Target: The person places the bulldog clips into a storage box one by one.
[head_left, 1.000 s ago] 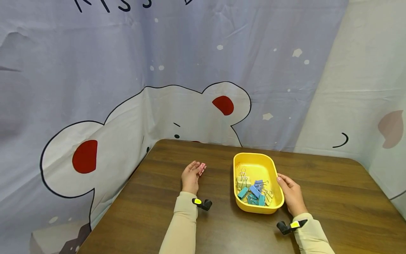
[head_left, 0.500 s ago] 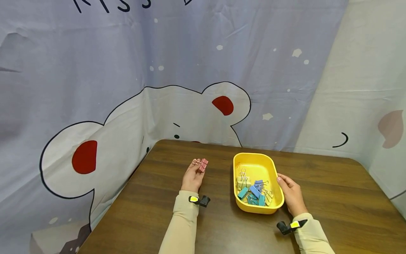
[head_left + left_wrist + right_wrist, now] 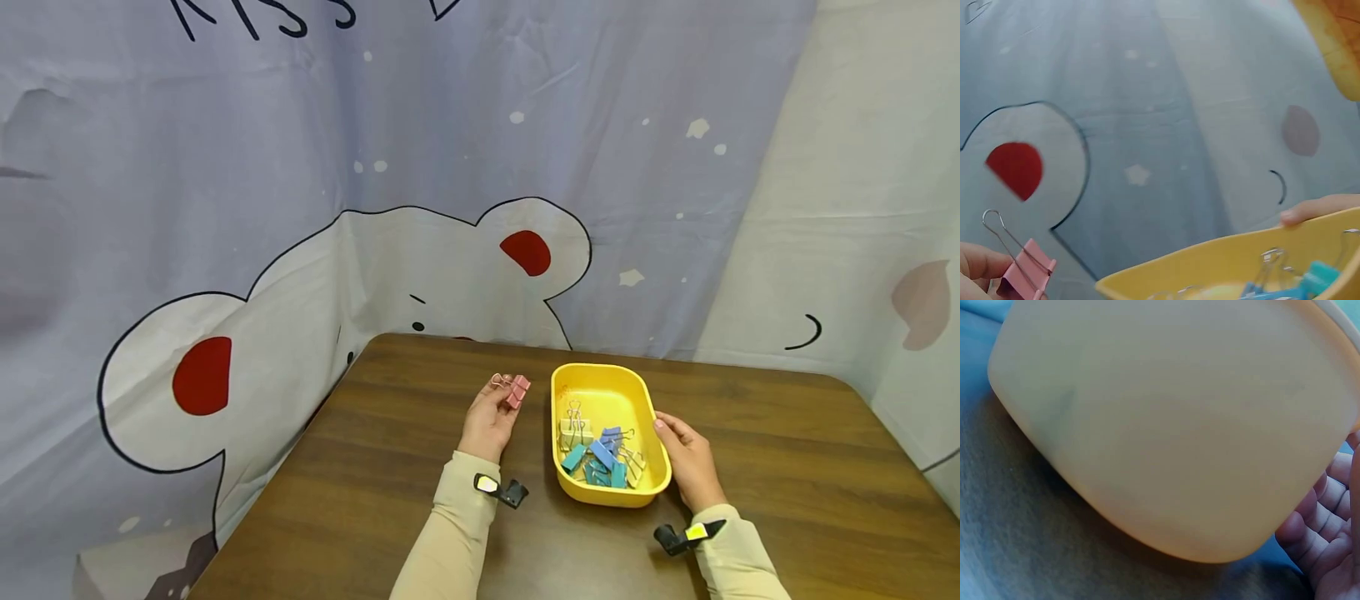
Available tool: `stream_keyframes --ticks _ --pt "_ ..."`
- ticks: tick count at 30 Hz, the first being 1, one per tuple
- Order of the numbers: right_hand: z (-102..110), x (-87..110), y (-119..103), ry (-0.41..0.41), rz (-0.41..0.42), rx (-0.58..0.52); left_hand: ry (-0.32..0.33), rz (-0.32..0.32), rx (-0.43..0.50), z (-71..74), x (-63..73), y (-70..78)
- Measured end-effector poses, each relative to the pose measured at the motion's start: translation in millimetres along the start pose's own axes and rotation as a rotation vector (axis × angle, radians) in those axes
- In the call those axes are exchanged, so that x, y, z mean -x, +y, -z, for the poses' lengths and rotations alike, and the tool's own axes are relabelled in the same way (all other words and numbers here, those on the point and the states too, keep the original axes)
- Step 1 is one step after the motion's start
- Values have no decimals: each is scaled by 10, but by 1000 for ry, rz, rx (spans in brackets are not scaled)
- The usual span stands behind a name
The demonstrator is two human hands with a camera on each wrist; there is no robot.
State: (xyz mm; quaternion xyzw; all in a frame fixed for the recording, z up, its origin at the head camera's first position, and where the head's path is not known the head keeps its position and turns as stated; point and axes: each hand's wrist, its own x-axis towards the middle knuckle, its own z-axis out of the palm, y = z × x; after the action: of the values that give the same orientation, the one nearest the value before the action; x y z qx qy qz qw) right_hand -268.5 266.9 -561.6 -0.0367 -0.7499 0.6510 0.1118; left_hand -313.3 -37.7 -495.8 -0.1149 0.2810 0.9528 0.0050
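Note:
A pink binder clip (image 3: 518, 392) with wire handles is pinched in my left hand (image 3: 489, 427), held left of the yellow plastic tray (image 3: 611, 400). The left wrist view shows the same pink clip (image 3: 1027, 272) close up at lower left, beside the tray's rim. My right hand (image 3: 692, 467) grips the tray by its right side, thumb at the rim. Seen from the right wrist, the tray's outer wall (image 3: 1172, 444) fills most of the view, with curled fingers (image 3: 1329, 506) at its right edge. Inside the tray's near half lie several binder clips, teal (image 3: 597, 473), blue (image 3: 603, 454) and pale yellow (image 3: 576, 433).
The tray stands on a dark brown wooden table (image 3: 360, 467). Behind it hangs a printed fabric backdrop (image 3: 420, 100) that meets the table's back and left edges. A small black camera (image 3: 513, 493) is strapped to each sleeve cuff.
My left hand has lifted the pink binder clip, turned it into clearer view, and moved right toward the tray. The right hand and the tray stay where they were.

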Motion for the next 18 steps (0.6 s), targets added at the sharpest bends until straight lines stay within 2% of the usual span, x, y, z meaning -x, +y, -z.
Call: stream_keyframes --ticks 11,18 --pt "-23 10 -19 0 4 -3 -87 -4 -128 -340 142 -294" --pt "7 5 -8 5 9 6 -112 81 -211 -501 192 -455"
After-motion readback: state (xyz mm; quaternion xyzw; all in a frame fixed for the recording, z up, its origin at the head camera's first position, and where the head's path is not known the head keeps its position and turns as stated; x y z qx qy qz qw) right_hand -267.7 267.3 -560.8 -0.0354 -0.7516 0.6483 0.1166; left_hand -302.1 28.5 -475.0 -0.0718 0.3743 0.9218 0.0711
